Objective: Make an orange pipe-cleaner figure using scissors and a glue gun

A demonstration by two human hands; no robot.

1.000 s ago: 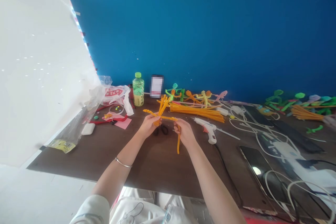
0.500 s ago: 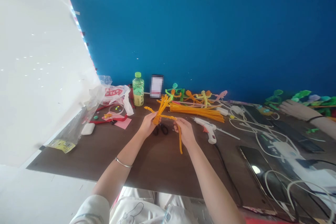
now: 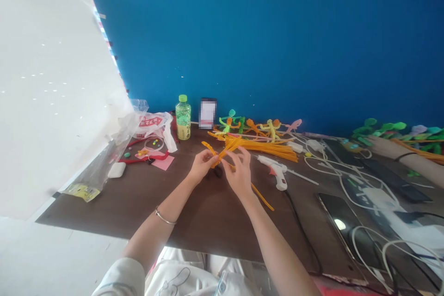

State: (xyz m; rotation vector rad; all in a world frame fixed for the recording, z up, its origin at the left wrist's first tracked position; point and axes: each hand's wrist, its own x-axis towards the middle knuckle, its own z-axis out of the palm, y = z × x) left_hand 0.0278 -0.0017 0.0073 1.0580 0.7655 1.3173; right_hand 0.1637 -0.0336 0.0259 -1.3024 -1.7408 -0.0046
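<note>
Over the desk, my left hand (image 3: 202,166) pinches a bundle of orange pipe cleaners (image 3: 227,149) near its lower end. The fuzzy stems fan up and to the right, and a twisted piece sticks out at the upper left. My right hand (image 3: 238,169) is at the bundle's right side, thumb and fingers curled about the stems. One long orange stem (image 3: 262,197) hangs out below my right hand toward the lower right. Partly hidden beneath my hands lie dark-handled scissors (image 3: 218,172).
Behind lie more orange pipe cleaners (image 3: 274,150) and several pipe-cleaner figures (image 3: 271,129). A glue gun (image 3: 277,171) and a phone (image 3: 342,222) lie right, among cables. A bottle (image 3: 183,118) and plastic bags (image 3: 154,125) stand left. Another person's hand (image 3: 381,146) is at far right.
My right hand has moved left and up from the twisted strand to the bundle. The bundle now leans right, and the hanging stem's loose end has swung outward to the right.
</note>
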